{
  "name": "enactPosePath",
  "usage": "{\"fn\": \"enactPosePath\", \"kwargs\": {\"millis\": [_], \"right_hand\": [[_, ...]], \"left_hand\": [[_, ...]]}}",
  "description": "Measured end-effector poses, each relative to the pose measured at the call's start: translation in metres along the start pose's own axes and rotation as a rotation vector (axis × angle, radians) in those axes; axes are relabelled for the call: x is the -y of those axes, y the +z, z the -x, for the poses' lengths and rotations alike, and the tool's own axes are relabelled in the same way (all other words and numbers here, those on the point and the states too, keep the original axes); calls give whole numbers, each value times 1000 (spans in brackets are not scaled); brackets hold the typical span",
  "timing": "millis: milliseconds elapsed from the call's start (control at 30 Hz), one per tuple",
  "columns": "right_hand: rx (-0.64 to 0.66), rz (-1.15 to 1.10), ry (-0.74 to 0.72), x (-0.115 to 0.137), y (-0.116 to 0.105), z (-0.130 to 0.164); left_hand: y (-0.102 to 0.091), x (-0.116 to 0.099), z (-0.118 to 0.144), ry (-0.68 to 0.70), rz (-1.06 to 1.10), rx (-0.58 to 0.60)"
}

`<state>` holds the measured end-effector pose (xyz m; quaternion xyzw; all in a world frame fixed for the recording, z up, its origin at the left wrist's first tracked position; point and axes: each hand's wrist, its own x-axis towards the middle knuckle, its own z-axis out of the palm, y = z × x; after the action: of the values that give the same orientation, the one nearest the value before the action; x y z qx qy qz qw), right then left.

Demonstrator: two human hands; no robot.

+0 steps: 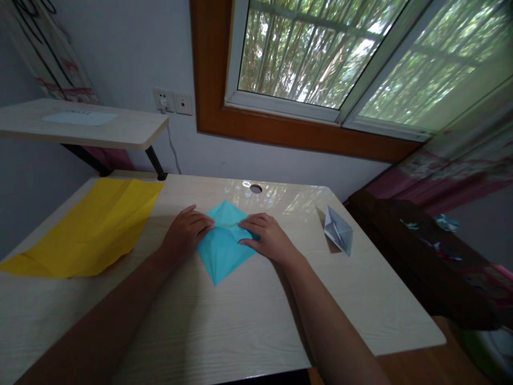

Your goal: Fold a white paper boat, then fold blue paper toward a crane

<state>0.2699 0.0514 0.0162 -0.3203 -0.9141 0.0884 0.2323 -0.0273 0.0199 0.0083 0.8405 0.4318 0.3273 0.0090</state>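
Note:
A folded turquoise paper (pixel 223 247), diamond-shaped, lies flat on the light wooden desk (pixel 240 321). My left hand (pixel 185 231) rests on its left corner, fingers pointing right onto the paper. My right hand (pixel 267 236) presses its right corner, fingers pointing left. The fingertips of both hands nearly meet over a horizontal fold near the paper's upper part. Neither hand lifts the paper.
A large creased yellow sheet (pixel 94 227) lies on the desk's left side. A small folded grey-white paper boat (pixel 339 230) stands at the right. A cable hole (pixel 255 188) sits near the back edge. A raised shelf (pixel 80 125) is at the left, a window behind.

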Motion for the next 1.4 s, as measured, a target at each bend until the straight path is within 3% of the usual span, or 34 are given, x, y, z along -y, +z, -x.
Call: {"fn": "enactPosePath", "kwargs": {"millis": [333,500,667,800,933,1067,1200,1400], "right_hand": [[1,-19,10,-10,9,1],[-118,-67,137,-16,5,6],[-235,-268,343,-16,4,9],[-319,-562,514,-19,10,8],[-462,-849,544,-25,15,5],[-543,-948,537,-27,15,3],[-533,-892,568,-26,13,3],[-364,-674,483,-26,11,5]], "left_hand": [[-1,8,2,-57,-73,-39],[-3,11,2,-136,-106,-55],[-2,10,3,-199,-65,-71],[1,9,2,-195,-34,-55],[1,5,2,-189,-20,-54],[-1,2,1,-208,-9,-91],[-1,3,0,-205,1,-83],[0,5,-1,-202,19,-78]]}}
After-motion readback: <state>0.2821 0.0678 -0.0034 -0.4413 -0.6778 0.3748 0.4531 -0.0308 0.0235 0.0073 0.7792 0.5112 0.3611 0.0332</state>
